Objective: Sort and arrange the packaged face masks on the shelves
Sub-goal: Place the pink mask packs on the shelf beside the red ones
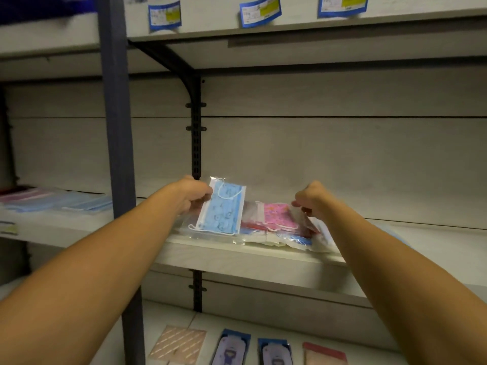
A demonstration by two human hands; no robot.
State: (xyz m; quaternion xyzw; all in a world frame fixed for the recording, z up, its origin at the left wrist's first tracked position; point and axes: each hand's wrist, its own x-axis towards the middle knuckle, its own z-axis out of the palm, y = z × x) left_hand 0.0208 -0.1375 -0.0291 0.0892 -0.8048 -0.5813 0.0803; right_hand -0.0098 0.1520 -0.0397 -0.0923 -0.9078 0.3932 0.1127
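Observation:
A blue patterned face mask in a clear packet [224, 208] is tilted up off the middle shelf [237, 255], and my left hand [193, 196] pinches its left edge. A pink patterned packaged mask [278, 214] lies to its right on a loose pile of red, blue and clear packets [266, 233]. My right hand [312, 198] has its fingers curled round the clear plastic at the right side of that pile. Which packet it holds is hard to tell.
More blue and pink packaged masks [58, 200] lie on the shelf to the left of a dark upright post [118, 154]. Several flat packets [232, 347] sit on the lower shelf. Blue price labels [259, 11] hang on the shelf edge above.

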